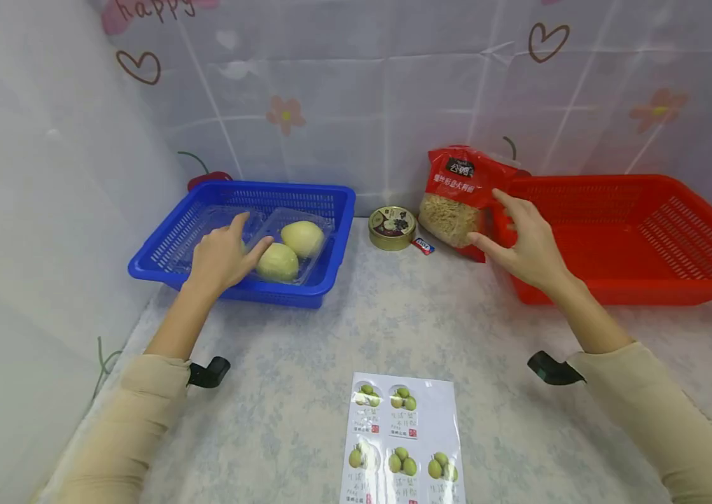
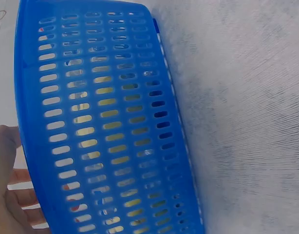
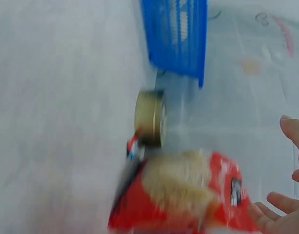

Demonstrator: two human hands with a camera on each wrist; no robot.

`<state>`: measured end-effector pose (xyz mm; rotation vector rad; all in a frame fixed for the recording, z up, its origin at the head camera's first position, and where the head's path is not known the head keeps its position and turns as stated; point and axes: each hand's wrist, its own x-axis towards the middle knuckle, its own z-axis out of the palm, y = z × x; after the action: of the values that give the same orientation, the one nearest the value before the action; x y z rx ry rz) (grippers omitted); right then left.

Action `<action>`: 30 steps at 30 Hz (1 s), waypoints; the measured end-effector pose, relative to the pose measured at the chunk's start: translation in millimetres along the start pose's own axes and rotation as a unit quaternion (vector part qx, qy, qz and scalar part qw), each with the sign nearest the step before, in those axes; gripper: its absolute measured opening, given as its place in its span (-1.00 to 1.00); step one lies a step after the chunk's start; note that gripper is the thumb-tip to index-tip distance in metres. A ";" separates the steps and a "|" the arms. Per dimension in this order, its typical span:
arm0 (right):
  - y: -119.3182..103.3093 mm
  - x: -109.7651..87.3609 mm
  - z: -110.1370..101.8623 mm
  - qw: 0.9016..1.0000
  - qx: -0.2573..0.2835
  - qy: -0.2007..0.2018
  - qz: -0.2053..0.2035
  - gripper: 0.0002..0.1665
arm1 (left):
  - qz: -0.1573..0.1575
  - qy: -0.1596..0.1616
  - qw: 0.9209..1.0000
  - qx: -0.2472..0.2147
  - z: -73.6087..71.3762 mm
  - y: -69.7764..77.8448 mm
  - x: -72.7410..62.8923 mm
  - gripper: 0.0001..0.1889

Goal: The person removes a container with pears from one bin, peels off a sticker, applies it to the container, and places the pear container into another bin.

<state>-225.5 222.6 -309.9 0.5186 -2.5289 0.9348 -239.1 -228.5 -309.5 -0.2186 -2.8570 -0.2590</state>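
My left hand (image 1: 220, 255) hovers over the blue basket (image 1: 337, 269), thumb and index finger spread and nothing gripped. In that basket, two pale green round fruits (image 1: 302, 239) lie in a clear plastic box (image 1: 275, 222), and more clear plastic (image 1: 204, 222) is to their left. The left wrist view shows the basket's slotted side (image 2: 110, 117), with fingers beyond its rim. My right hand (image 1: 531, 246) is held with thumb and fingers apart beside the red bag of pasta (image 1: 453, 199); in the right wrist view the blurred bag (image 3: 183, 185) is near its fingers. Contact there cannot be judged.
A red basket (image 1: 620, 290) stands at the right. Between the baskets are a round gold tin (image 1: 391, 229) and a small red-and-blue packet (image 1: 423, 246). A sheet of fruit stickers (image 1: 431, 413) lies at the front. Printed curtains (image 1: 393, 105) hang behind.
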 end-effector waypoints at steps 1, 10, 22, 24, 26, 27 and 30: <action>-5.0 4.9 6.6 1.000 0.017 -0.009 -0.007 -0.10 | -0.004 -0.004 1.000 -0.006 0.1 -1.9 -2.5 -0.27; -51.7 61.4 75.4 0.986 0.121 -0.108 -0.047 -0.15 | -0.012 -0.102 0.991 -0.081 -3.2 -19.9 -19.3 -0.37; -101.3 121.5 159.0 0.969 0.135 -0.202 -0.035 -0.11 | -0.054 -0.163 0.983 -0.070 -5.7 -20.6 -10.7 -0.23; -105.7 129.1 167.3 0.968 0.123 -0.216 -0.032 -0.11 | -0.057 -0.174 0.981 -0.064 -6.6 -19.4 -8.9 -0.19; -109.2 135.8 174.1 0.967 0.108 -0.231 -0.027 -0.10 | -0.055 -0.181 0.980 -0.060 -8.0 -17.3 -7.6 -0.17; -110.4 139.2 177.4 0.966 0.098 -0.239 -0.025 -0.09 | -0.055 -0.182 0.980 -0.059 -8.5 -16.4 -7.0 -0.16; -114.7 147.2 185.3 0.961 0.070 -0.267 -0.021 -0.05 | -0.049 -0.181 0.980 -0.058 -9.0 -13.6 -5.4 -0.15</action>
<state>-340.8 -13.8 -308.3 0.9777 -2.9153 1.0782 -234.1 -244.2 -304.5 -0.1600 -3.2228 -0.4496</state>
